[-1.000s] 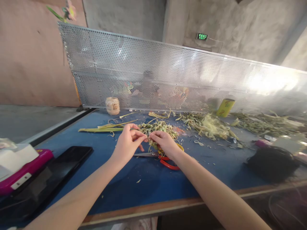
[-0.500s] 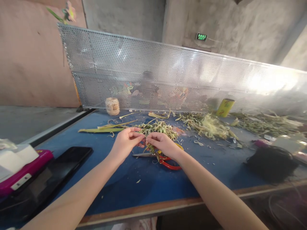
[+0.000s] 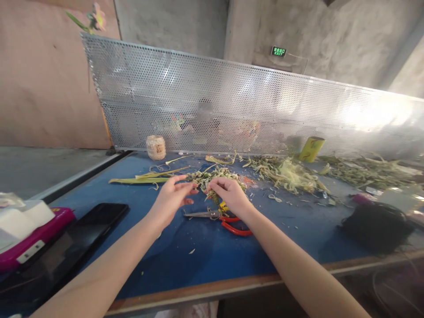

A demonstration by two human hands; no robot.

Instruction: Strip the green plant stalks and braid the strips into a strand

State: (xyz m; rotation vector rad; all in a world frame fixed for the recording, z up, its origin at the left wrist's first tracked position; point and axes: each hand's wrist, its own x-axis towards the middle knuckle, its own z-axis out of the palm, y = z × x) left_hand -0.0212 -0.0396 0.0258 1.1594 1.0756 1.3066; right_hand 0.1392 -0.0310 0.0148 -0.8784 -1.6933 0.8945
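Note:
My left hand (image 3: 171, 198) is over the blue table, its fingers apart and nothing visible between them. Close to its right, my right hand (image 3: 229, 192) is closed in a pinch, with a small green plant piece (image 3: 215, 198) hanging below the fingers; its exact shape is partly hidden. Under that hand lies a pair of red-handled scissors (image 3: 236, 229), blades pointing left, beside a small yellow item (image 3: 224, 206). Just behind the hands is a heap of green and pale plant scraps (image 3: 217, 173). Long yellow-green leaf strips (image 3: 139, 180) lie beyond my left hand.
A perforated metal screen (image 3: 185, 88) borders the table's back. Before it stand a ball of twine (image 3: 155, 147) and a yellow-green tube (image 3: 311, 149). More shredded leaves (image 3: 288, 174) spread right. A phone (image 3: 96, 225) and magenta power strip (image 3: 36, 247) lie left; a black object (image 3: 376, 227) sits right.
My hands have drawn apart: the left fingers have spread, and the right hand has shifted slightly right and up, with the green piece moving along.

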